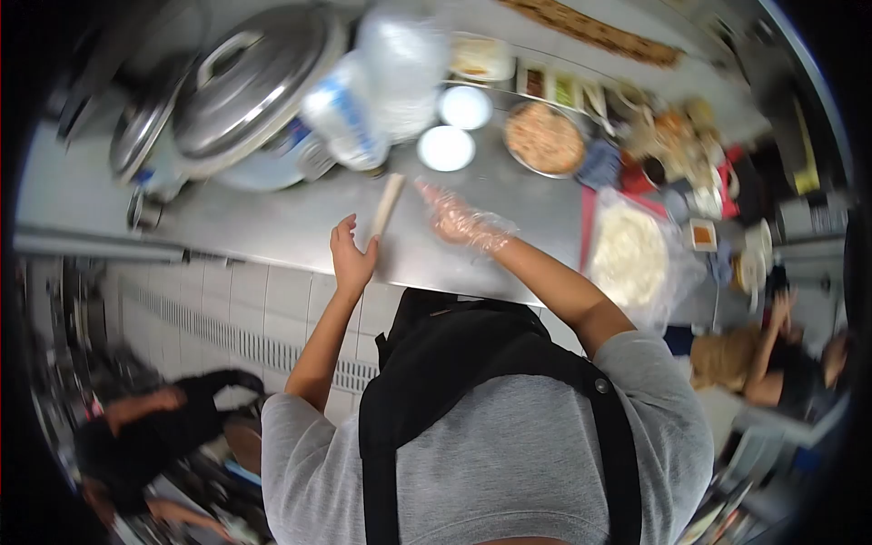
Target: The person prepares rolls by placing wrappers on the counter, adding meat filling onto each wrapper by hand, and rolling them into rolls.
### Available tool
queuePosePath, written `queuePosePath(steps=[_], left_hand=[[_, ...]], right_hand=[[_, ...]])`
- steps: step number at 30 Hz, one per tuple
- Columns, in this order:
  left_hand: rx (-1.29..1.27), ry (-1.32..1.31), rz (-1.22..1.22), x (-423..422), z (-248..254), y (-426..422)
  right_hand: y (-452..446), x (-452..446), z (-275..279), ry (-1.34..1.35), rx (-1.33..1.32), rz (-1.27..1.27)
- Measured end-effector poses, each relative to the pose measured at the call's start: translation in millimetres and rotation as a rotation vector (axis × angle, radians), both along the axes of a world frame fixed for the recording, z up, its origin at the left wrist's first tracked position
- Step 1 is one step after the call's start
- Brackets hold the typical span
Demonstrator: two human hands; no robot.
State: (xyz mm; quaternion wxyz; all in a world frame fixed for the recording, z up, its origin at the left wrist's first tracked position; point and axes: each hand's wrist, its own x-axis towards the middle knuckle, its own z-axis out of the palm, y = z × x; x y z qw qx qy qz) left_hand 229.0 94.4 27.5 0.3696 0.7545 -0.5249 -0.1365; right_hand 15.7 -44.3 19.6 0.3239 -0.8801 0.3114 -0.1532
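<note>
A pale wooden rolling pin [389, 203] lies at a slant on the steel counter. My left hand [354, 262] is bare with its fingers apart. Its thumb is at the near end of the pin; whether they touch I cannot tell. To the right of the pin, my right hand [465, 222] wears a clear plastic glove and is a little blurred. Its fingers stretch toward the upper left, and nothing shows in them. Beyond the hands are two white round dishes [446, 148] and a metal bowl of orange-pink filling [544, 138].
White dough [629, 254] sits in clear plastic on a red board at right. Large lidded pots [259, 86] and plastic-wrapped stacks [400, 68] stand at back left. Small containers [563, 91] line the back. Co-workers [159, 418] are at lower left and right [772, 363].
</note>
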Motion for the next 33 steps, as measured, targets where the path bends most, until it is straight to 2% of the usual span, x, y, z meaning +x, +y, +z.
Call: queuePosePath(steps=[1, 3, 4, 5, 7, 8, 9, 12, 13, 15, 17, 19, 21, 22, 23, 24, 25, 26, 27, 28, 32, 33], left_hand=[[-0.035, 0.013, -0.107, -16, 10, -18], [-0.102, 0.047, -0.31, -62, 13, -57], [-0.103, 0.08, -0.432, -90, 14, -74], [-0.104, 0.115, -0.548, -120, 16, -88], [-0.211, 0.126, -0.756, -185, 19, -112], [-0.248, 0.142, -0.86, -218, 21, -122], [-0.268, 0.123, -0.975, -250, 26, -130], [-0.227, 0.121, -1.268, -341, 42, -130], [-0.23, 0.126, -1.296, -368, 39, -124], [-0.248, 0.268, -1.485, -420, 35, -110], [-0.22, 0.304, -1.602, -464, 37, -98], [-0.194, 0.341, -1.712, -504, 36, -91], [-0.407, 0.16, -1.87, -542, 25, -91], [-0.653, 0.089, -1.887, -558, 24, -93], [-0.658, 0.096, -1.896, -567, 19, -93], [-0.347, -0.207, -1.916, -563, 41, -94], [-0.032, -0.505, -1.886, -560, 52, -97], [-0.187, -0.432, -1.82, -564, 24, -105], [-0.111, -0.537, -1.766, -565, 22, -109], [-0.034, -0.642, -1.706, -566, 20, -112], [0.08, -0.651, -1.589, -567, 15, -110], [0.149, -0.617, -1.497, -569, 19, -104]], right_hand=[[5, -19, -21, -0.102, -0.013, 0.041], [25, -60, -27, -0.125, -0.008, -0.018], [34, -80, -26, -0.152, 0.0, 0.0], [42, -100, -2, -0.146, -0.01, -0.06], [60, -138, 70, 0.435, 0.267, -0.096], [68, -167, 31, 0.3, 0.193, -0.132], [76, -188, 39, 0.302, 0.197, -0.173], [102, -238, 74, 0.459, 0.223, -0.297], [111, -254, 80, 0.51, 0.313, -0.372], [129, -288, 99, 0.56, 0.403, -0.47], [149, -319, 128, 0.666, 0.477, -0.521], [177, -350, 150, 0.616, 0.395, -0.581], [192, -371, 175, 0.574, 0.305, -0.633], [197, -378, 189, 0.544, 0.416, -0.807], [204, -387, 197, 0.507, 0.527, -0.98], [214, -414, 170, 0.458, 0.377, -0.954], [217, -420, 172, 0.461, 0.379, -0.964], [218, -426, 175, 0.496, 0.452, -1.146], [220, -431, 177, 0.527, 0.525, -1.327], [225, -438, 176, 0.52, 0.473, -1.271], [225, -446, 164, 0.479, 0.486, -1.15], [223, -448, 144, 0.396, 0.367, -1.223]])
